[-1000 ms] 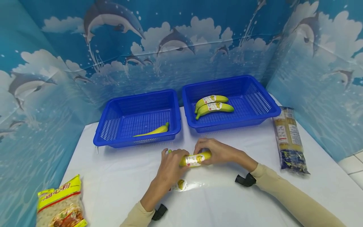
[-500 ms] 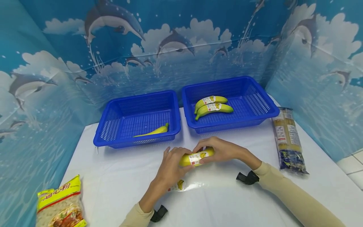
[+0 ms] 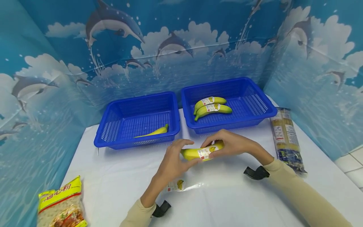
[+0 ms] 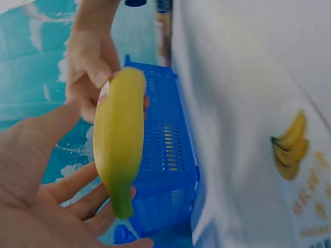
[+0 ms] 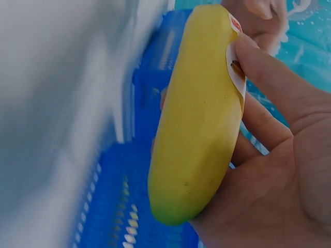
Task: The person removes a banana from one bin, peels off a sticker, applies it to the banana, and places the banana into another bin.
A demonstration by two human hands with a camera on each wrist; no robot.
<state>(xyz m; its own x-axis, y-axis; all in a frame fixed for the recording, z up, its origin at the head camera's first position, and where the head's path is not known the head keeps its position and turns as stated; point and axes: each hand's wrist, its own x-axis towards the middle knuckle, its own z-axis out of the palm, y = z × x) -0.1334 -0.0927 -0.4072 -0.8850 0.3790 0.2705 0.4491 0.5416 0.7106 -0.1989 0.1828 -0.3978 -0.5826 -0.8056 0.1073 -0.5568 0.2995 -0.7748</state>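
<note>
While my right hand [image 3: 235, 145] curls its fingers and thumb round the far end of a labelled banana [image 3: 202, 153], my left hand [image 3: 173, 162] meets the stem end with fingers spread and only loosely bent, the tips resting against the fruit rather than wrapping it. The banana hangs level between my hands, lifted above the white bench [image 3: 227, 201], in front of the gap between the two baskets. Just below my left hand, a clear wrapper [image 3: 181, 185] printed with small bananas lies flat on the bench. Beyond my hands sit two blue baskets side by side: the left basket [image 3: 113, 121] holds one bare banana [image 3: 154, 131] near its front wall, and the right basket [image 3: 255, 104] holds two labelled bananas [image 3: 211, 105] lying close together toward its left side. A long packet of noodles [image 3: 285, 138] lies on the bench to the right of that basket, and a yellow-topped bag [image 3: 60, 205] sits at the near left corner. Dolphin-printed blue panels [image 3: 175, 41] stand round the bench.
</note>
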